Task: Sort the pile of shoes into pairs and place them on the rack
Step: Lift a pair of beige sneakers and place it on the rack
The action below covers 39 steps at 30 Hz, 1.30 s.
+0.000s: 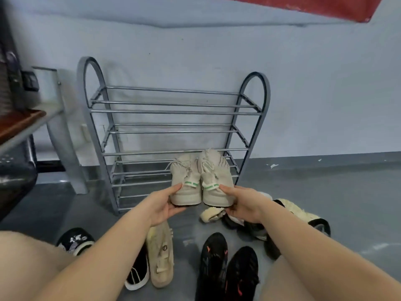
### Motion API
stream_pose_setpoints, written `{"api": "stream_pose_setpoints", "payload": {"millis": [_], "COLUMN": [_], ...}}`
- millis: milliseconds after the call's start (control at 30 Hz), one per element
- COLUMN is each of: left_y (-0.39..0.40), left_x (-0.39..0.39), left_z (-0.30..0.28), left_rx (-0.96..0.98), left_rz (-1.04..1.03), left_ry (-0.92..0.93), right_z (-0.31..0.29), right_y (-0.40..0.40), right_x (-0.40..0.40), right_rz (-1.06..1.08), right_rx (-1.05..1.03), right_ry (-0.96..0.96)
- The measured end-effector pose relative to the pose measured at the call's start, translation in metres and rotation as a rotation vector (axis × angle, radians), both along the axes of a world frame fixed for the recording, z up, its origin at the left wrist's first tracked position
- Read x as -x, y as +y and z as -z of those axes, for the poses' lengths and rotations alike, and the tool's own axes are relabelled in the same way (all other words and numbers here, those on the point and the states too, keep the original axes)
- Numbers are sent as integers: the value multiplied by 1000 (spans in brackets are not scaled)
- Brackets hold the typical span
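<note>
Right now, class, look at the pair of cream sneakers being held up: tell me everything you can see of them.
The cream knit sneakers are a matched pair, held side by side with heels toward the camera and toes toward the metal shoe rack. Each has pale laces, a green-striped heel tab and a thick off-white sole; the right-hand shoe shows dark markings on its side. The left hand grips one heel, the right hand the other. They hang in front of the rack's lower tiers, not yet resting on a shelf.
</note>
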<state>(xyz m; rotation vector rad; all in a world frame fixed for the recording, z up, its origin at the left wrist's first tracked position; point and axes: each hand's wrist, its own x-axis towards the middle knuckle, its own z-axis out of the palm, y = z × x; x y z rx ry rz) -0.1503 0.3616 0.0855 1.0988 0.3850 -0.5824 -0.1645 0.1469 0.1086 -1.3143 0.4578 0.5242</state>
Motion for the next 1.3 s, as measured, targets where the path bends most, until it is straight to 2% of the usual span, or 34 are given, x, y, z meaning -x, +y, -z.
{"api": "stream_pose_setpoints", "payload": {"millis": [500,767,967,1300], "left_y": [9,30,54,101], "left_x": [27,20,-8,-84], "left_z": [-92,-132,-139,-122], "left_rx": [97,99,81,22], "left_rz": [-136,-163,-225,-329], "left_ry": [-186,-252,-275,-254], "right_z": [-94,-131,-134,-119], "right_y": [9,29,61,126], "right_x": [13,-1,-31,-111], "right_rz": [-60,-81,-67,-34], "right_rx": [2,-36,-55,-81], "right_ry": [-238,-297,-323,-250]}}
